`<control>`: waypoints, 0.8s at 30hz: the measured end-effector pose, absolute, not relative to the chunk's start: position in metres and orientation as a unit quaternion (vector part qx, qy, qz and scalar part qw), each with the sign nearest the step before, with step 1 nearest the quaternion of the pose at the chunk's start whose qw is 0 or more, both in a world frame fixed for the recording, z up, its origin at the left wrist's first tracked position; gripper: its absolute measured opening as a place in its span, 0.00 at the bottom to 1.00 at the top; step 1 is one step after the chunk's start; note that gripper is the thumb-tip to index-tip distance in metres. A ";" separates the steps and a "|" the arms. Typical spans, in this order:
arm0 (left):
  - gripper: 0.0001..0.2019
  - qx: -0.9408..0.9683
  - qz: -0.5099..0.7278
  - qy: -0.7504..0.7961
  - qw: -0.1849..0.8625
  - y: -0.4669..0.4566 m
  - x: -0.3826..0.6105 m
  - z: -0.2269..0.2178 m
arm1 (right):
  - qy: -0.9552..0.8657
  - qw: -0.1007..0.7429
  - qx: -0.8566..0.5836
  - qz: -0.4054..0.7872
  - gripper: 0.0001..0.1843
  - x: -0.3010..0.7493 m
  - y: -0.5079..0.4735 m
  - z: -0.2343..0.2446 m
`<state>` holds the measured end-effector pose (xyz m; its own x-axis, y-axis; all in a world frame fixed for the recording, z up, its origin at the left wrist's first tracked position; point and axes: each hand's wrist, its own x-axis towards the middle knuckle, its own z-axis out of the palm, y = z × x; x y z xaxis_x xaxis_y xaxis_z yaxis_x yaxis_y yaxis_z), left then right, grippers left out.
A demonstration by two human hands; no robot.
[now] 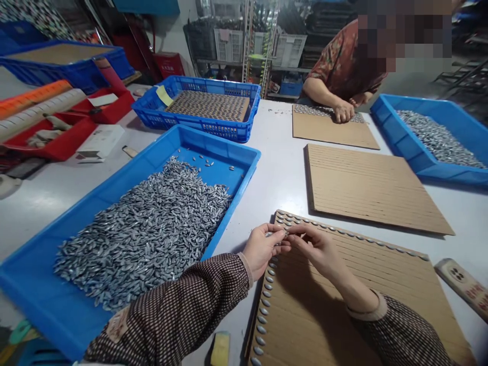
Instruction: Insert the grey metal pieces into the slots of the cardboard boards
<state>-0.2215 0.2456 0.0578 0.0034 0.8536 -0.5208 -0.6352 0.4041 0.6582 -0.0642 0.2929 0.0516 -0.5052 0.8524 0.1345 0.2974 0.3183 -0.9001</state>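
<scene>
My left hand (pixel 263 249) is closed around several small silver leaf-shaped pieces (pixel 269 234), which show between thumb and fingers. The fingertips of my right hand (pixel 318 251) meet it in a pinch, apparently on one such piece; the tips partly hide it. Both hands are above the far left corner of a slotted cardboard sheet (pixel 366 295). Silver pieces stand in rows along the sheet's far edge and down its left edge. To the left, a blue tray (pixel 240 195) holds a big heap of loose silver pieces (pixel 152 229).
Beyond lies another slotted cardboard sheet (pixel 373 188). Across the table a co-worker's hand (pixel 343 111) presses on a partly filled sheet (pixel 331 127). A blue basket (pixel 198 127) holds a filled sheet. A second blue tray (pixel 430 173), a phone-like object (pixel 463 284) and a yellow block (pixel 220 349) are nearby.
</scene>
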 end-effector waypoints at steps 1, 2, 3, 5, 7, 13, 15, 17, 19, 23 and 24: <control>0.07 0.116 0.536 0.461 0.698 0.245 -0.221 0.057 | -0.748 0.325 -0.379 0.437 0.09 -0.066 0.291 0.052; 0.08 0.113 0.539 0.457 0.698 0.245 -0.220 0.057 | -0.751 0.336 -0.374 0.428 0.08 -0.067 0.290 0.053; 0.10 0.111 0.543 0.453 0.699 0.244 -0.219 0.056 | -0.757 0.345 -0.372 0.412 0.08 -0.068 0.288 0.053; 0.12 0.108 0.545 0.446 0.702 0.243 -0.218 0.055 | -0.778 0.354 -0.366 0.368 0.07 -0.068 0.286 0.054; 0.13 0.109 0.540 0.444 0.707 0.243 -0.217 0.055 | -0.805 0.360 -0.355 0.310 0.06 -0.069 0.285 0.052; 0.04 0.118 0.518 0.439 0.725 0.243 -0.215 0.059 | -0.855 0.361 -0.310 0.209 0.12 -0.065 0.287 0.042; 0.06 0.127 0.506 0.437 0.732 0.243 -0.215 0.061 | -0.859 0.350 -0.301 0.223 0.13 -0.062 0.288 0.043; 0.07 0.129 0.489 0.438 0.743 0.244 -0.217 0.064 | -0.861 0.336 -0.295 0.241 0.13 -0.057 0.289 0.047; 0.07 0.116 0.482 0.439 0.749 0.247 -0.222 0.068 | -0.859 0.339 -0.301 0.239 0.12 -0.051 0.291 0.051; 0.08 0.065 0.583 0.429 0.687 0.257 -0.237 0.074 | -0.848 0.351 -0.349 0.187 0.09 -0.037 0.300 0.046; 0.08 0.050 0.601 0.431 0.671 0.259 -0.239 0.075 | -0.851 0.349 -0.353 0.174 0.08 -0.033 0.302 0.041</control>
<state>-0.2395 0.2588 0.0749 -0.0948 0.8504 -0.5175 -0.7634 0.2715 0.5860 -0.0333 0.3022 0.0408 -0.5078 0.7217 0.4703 0.4788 0.6903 -0.5424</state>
